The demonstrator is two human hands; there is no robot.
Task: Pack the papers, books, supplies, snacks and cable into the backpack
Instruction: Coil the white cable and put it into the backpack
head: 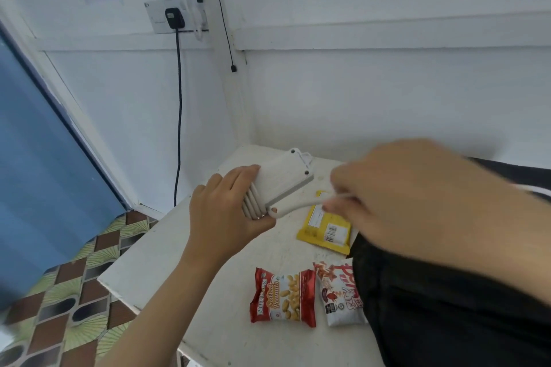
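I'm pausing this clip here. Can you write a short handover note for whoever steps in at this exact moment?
Left hand: grips the power strip above the table, with its cable wound round it in coils.
Right hand: blurred, seems to pinch the cable's free end.
On the table: yellow packet, peanut packet and red-and-white packet, all beside the black backpack at the right.
Done: several turns of cable wound. No papers, books or supplies are in view; I cannot tell if they are packed.
Left: finish the winding, then pack the strip and the three packets.
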